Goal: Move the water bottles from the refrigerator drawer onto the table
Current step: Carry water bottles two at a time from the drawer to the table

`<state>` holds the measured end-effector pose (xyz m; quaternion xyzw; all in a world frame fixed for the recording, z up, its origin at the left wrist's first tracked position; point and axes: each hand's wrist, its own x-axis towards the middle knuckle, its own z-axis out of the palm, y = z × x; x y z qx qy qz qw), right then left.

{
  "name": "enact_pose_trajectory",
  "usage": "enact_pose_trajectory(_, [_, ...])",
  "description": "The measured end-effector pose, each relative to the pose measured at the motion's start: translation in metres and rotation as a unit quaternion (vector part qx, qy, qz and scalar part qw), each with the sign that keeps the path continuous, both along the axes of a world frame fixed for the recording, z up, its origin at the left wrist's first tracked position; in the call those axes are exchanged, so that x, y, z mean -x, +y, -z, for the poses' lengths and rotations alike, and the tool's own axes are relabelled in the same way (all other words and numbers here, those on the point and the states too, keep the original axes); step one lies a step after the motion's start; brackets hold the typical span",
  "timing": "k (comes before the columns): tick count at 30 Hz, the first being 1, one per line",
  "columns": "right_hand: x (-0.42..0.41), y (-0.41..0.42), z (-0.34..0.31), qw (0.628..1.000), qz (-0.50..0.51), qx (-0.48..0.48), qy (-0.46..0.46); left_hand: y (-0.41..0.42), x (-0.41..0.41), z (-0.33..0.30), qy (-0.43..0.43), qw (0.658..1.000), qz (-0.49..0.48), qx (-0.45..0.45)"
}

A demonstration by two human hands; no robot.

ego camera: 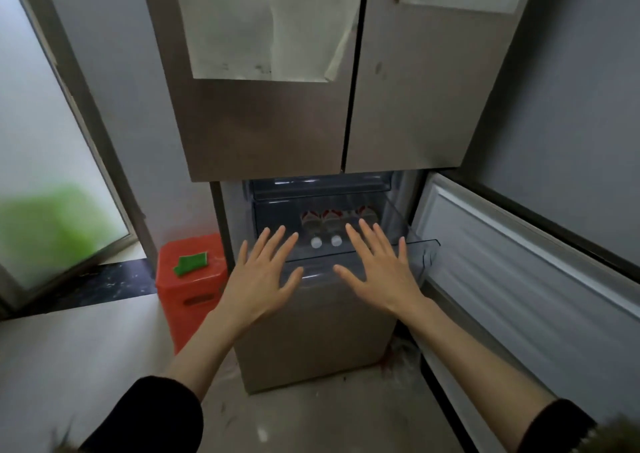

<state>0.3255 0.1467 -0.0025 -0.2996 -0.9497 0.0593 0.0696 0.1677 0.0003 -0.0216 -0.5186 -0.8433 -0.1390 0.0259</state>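
I hold my left hand point(266, 272) and right hand point(377, 269) flat, fingers spread, gripping nothing. Water bottles point(327, 227) lie in the clear drawer point(424, 252) beyond them.

Brushed, matt metal-look refrigerator doors point(277, 123) carry creased paper sheets point(266, 23); the drawer point(408, 245) is clear glossy plastic, the bottles point(325, 224) clear plastic with white caps, beside a smooth red plastic stool point(194, 279).

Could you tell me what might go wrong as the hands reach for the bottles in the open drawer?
The water bottles lie side by side, caps outward, so pulling one could roll the others. The left hand and right hand are both open and could crowd each other. The open lower door juts out on the right, likely an elbow snag.
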Motion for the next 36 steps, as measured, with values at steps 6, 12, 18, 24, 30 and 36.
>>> enact_pose_trajectory(6, [0.033,0.071,0.021,0.999,0.015,0.033,-0.002,0.078,0.036,0.022,-0.051,0.998,0.015,0.03])
enact_pose_trajectory(12, [0.085,0.137,0.042,0.997,0.016,0.056,-0.059,0.155,0.084,0.047,-0.116,0.992,0.015,0.042])
enact_pose_trajectory(18, [0.129,0.188,0.076,0.988,0.016,0.117,-0.099,0.211,0.124,0.085,-0.233,0.969,-0.015,0.076])
enact_pose_trajectory(24, [0.163,0.219,0.118,0.946,0.102,0.298,-0.08,0.249,0.141,0.111,-0.378,0.918,-0.102,0.062])
enact_pose_trajectory(30, [0.196,0.237,0.145,0.871,0.198,0.446,-0.062,0.27,0.146,0.143,-0.512,0.83,-0.223,-0.002])
enact_pose_trajectory(36, [0.22,0.247,0.166,0.879,0.197,0.43,-0.056,0.294,0.136,0.161,-0.617,0.712,-0.329,-0.065])
